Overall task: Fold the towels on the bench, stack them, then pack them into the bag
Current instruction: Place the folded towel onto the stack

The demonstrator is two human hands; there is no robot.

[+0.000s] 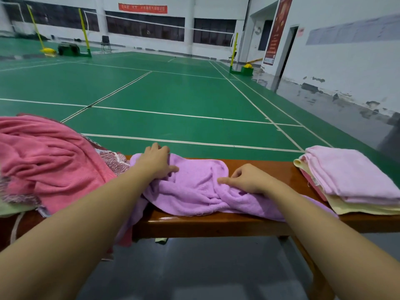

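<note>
Bare forearms reach in from the bottom corners and meet over a glossy reddish-brown wooden bench (216,221). The right hand (249,179) lies knuckles-up on a crumpled lilac terry towel (194,187), its fingers curled and its thumb stretched toward the left, bunching a fold of the cloth near the towel's middle. The left hand (157,162) is farther forward, at the towel's far left corner, with its fingers bent over the bench's back edge and its thumb pressing on the fabric, gripping that corner. The towel lies unfolded and wrinkled between the two hands; its near left part spills over the front edge of the bench and hangs down, and its right end trails under the right forearm.

To the right, just beside that end, sits a neat stack of folded towels (350,180): pale pink on top, pale yellow and deeper pink beneath. A strip of bare wood shows between the stack and the right hand. To the left, a loose heap of coral-pink towels and patterned cloth (49,159) rises higher than the hands and touches the lilac towel's left side.

Beyond the bench's far edge spreads a green sports court floor with white lines (173,94), with yellow net posts (84,29) and a white wall far behind.
</note>
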